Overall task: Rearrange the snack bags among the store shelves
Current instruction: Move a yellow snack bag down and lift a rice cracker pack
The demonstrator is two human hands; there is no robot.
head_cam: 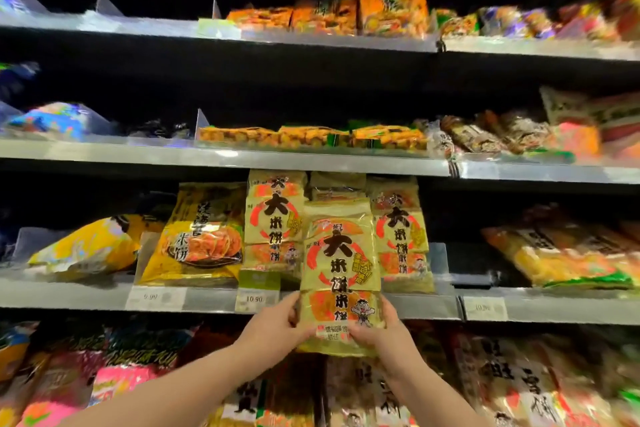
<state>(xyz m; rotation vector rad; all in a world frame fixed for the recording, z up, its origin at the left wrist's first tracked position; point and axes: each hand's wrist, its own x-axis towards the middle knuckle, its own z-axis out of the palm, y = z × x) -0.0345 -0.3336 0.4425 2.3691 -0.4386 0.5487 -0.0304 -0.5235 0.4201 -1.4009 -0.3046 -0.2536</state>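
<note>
A tall yellow rice-cracker bag (341, 267) with a red ring and black characters stands upright in front of the third shelf (207, 298). My left hand (277, 324) grips its lower left corner and my right hand (379, 329) grips its lower right corner. Two matching bags stand on the shelf behind it, one on the left (273, 218) and one on the right (398, 232). The held bag covers the gap between them, where another bag's top shows.
A golden bag (204, 236) and a tipped yellow bag (93, 246) lie left on the same shelf. Orange packs (311, 137) fill the shelf above. Flat bags (561, 253) lie at the right. The shelf below holds several pink and brown bags (121, 378). Price tags (254, 298) line the edge.
</note>
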